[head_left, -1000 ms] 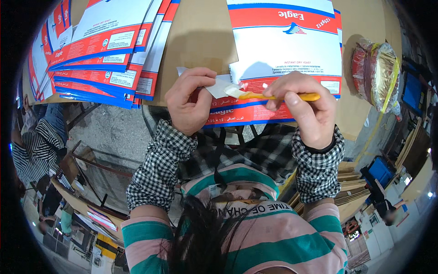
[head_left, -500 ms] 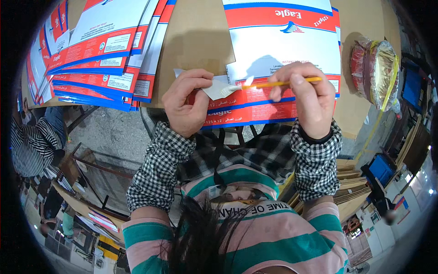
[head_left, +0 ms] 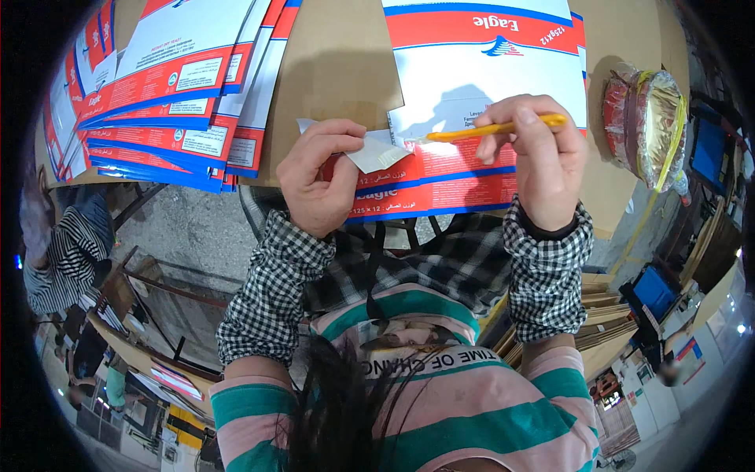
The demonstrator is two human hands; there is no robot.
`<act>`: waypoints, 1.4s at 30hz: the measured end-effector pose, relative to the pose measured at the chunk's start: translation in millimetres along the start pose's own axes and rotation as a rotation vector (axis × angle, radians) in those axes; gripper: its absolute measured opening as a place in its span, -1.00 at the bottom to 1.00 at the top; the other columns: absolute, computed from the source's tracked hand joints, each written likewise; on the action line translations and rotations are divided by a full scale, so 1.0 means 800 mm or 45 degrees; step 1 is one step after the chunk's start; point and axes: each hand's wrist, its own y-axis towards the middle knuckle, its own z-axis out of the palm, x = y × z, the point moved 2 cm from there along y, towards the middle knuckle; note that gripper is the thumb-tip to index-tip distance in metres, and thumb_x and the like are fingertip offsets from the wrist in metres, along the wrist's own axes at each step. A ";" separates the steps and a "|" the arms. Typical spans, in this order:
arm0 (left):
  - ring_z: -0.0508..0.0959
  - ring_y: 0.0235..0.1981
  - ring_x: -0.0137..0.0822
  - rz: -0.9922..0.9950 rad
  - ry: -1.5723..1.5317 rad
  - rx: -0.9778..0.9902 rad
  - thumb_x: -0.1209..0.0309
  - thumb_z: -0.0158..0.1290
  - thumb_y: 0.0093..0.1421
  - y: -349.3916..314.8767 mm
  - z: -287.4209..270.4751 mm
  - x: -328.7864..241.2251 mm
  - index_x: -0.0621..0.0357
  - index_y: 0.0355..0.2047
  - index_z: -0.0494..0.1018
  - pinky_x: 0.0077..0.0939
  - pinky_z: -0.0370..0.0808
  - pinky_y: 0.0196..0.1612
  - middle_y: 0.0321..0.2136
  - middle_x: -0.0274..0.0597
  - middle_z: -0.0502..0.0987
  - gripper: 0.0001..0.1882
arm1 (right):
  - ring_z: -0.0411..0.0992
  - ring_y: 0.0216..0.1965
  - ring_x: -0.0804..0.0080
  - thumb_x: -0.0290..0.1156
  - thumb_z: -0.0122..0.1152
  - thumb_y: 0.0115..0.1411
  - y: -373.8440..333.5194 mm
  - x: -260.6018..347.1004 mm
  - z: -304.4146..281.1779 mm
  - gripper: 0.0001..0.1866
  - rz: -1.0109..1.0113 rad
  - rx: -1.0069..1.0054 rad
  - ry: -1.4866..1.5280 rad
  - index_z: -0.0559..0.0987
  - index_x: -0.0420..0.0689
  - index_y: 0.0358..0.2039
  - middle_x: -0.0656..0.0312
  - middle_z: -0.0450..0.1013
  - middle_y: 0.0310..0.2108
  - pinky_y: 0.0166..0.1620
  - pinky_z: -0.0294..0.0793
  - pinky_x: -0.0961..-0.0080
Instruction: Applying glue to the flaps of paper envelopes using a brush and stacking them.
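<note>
Left hand: the fingers are bent and grasp a pale paper flap over the red, blue-edged near end of the printed sheets. Right hand: thumb and fingers pinch a yellow-handled brush, held across those sheets with its tip toward the flap; from my remote seat I cannot tell whether the two touch. Beyond the left hand, I note a strip of brown tabletop between the sheets and a fanned stack, whose blue edges reach the table's near side. Right of the sheets, more tabletop separates them from a film-wrapped bundle, so I read sideways room there. The sheets' near edge faces the wearer's lap.
</note>
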 end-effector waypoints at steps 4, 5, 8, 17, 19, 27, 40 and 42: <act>0.52 -0.31 -0.30 -0.020 -0.025 -0.003 0.74 -0.10 -0.07 -0.001 -0.001 -0.001 0.33 -0.44 0.43 -0.54 0.45 -0.27 -0.33 -0.04 0.50 -0.82 | 0.39 -0.52 0.57 -0.48 -0.09 0.23 0.005 -0.006 0.009 -0.85 0.049 0.050 -0.042 0.41 -0.30 -0.36 0.09 0.47 -0.40 -0.41 0.42 0.65; 0.52 -0.31 -0.30 -0.021 -0.028 -0.002 0.74 -0.10 -0.07 -0.001 -0.001 -0.001 0.33 -0.44 0.43 -0.54 0.45 -0.27 -0.33 -0.04 0.50 -0.82 | 0.39 -0.52 0.57 -0.48 -0.09 0.23 0.006 -0.007 0.009 -0.85 0.057 0.051 -0.066 0.42 -0.30 -0.36 0.10 0.47 -0.40 -0.41 0.42 0.66; 0.52 -0.31 -0.29 -0.014 -0.010 0.009 0.74 -0.10 -0.07 -0.001 -0.001 -0.001 0.33 -0.44 0.43 -0.54 0.45 -0.26 -0.33 -0.04 0.50 -0.82 | 0.39 -0.52 0.58 -0.47 -0.08 0.23 0.010 -0.007 0.008 -0.85 0.024 0.016 -0.028 0.42 -0.30 -0.36 0.10 0.47 -0.40 -0.41 0.41 0.68; 0.52 -0.31 -0.29 -0.004 -0.005 -0.012 0.74 -0.09 -0.07 -0.001 -0.002 -0.002 0.32 -0.44 0.43 -0.53 0.45 -0.25 -0.34 -0.05 0.50 -0.83 | 0.39 -0.51 0.60 -0.46 -0.08 0.23 0.007 -0.004 0.009 -0.84 0.049 0.070 -0.061 0.42 -0.29 -0.36 0.12 0.47 -0.39 -0.41 0.41 0.69; 0.52 -0.31 -0.29 0.005 -0.004 -0.012 0.74 -0.09 -0.07 -0.001 -0.001 -0.002 0.32 -0.44 0.43 -0.53 0.46 -0.26 -0.34 -0.05 0.50 -0.83 | 0.39 -0.51 0.60 -0.46 -0.08 0.23 0.008 -0.006 0.011 -0.84 0.049 0.081 -0.098 0.42 -0.30 -0.35 0.12 0.47 -0.39 -0.41 0.42 0.68; 0.52 -0.32 -0.29 -0.003 -0.010 -0.013 0.73 -0.09 -0.05 -0.002 -0.003 -0.002 0.32 -0.45 0.43 -0.54 0.46 -0.27 -0.34 -0.05 0.50 -0.84 | 0.39 -0.51 0.59 -0.46 -0.07 0.23 0.009 -0.002 0.014 -0.84 0.066 0.116 -0.134 0.42 -0.29 -0.36 0.14 0.47 -0.41 -0.39 0.42 0.68; 0.49 -0.25 -0.30 -0.040 -0.034 0.039 0.78 -0.17 -0.07 -0.005 -0.005 -0.002 0.33 -0.41 0.41 -0.52 0.40 -0.14 -0.29 -0.03 0.47 -0.76 | 0.38 -0.51 0.62 -0.46 -0.06 0.23 0.018 0.001 0.017 -0.84 0.032 0.110 -0.118 0.44 -0.29 -0.37 0.18 0.46 -0.41 -0.39 0.41 0.70; 0.48 -0.24 -0.30 -0.042 -0.032 0.040 0.78 -0.17 -0.07 -0.006 -0.006 -0.001 0.33 -0.41 0.41 -0.52 0.39 -0.14 -0.29 -0.03 0.47 -0.76 | 0.39 -0.51 0.61 -0.46 -0.06 0.23 0.019 0.001 0.018 -0.84 0.040 0.182 -0.161 0.44 -0.29 -0.37 0.17 0.46 -0.41 -0.39 0.41 0.69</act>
